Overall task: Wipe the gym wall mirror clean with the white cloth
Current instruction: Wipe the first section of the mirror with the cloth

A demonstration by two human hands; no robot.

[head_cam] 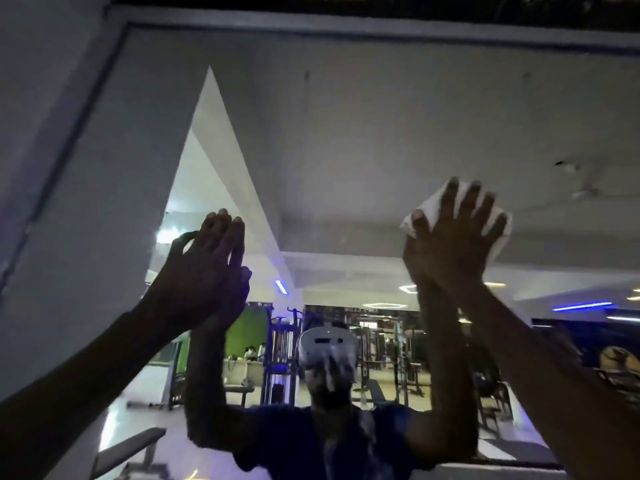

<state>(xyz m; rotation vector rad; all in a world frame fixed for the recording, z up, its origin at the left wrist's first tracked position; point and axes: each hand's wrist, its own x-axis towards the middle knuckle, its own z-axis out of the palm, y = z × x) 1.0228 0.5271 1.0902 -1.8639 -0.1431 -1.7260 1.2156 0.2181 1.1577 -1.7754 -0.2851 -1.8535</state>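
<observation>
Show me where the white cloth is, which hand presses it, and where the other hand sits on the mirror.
white cloth (500,237): head view, on its bare right edge beside the fingers.
right hand (450,244): head view, on the back of the hand.
left hand (204,261): head view, on the back of the hand.

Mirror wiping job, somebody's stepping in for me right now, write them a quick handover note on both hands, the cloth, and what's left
Right hand: fingers spread straight, pressing the white cloth flat against the mirror, high on its right side.
Left hand: open and holding nothing, raised flat at the glass left of centre, apparently bracing.
Done: cannot be judged from this view; no clear wiped patch shows.
Left: a smeary whitish patch sits lower at the centre, and small specks lie up and right of the cloth. Wipe those, then cover the rest of the glass out to the frame.
</observation>
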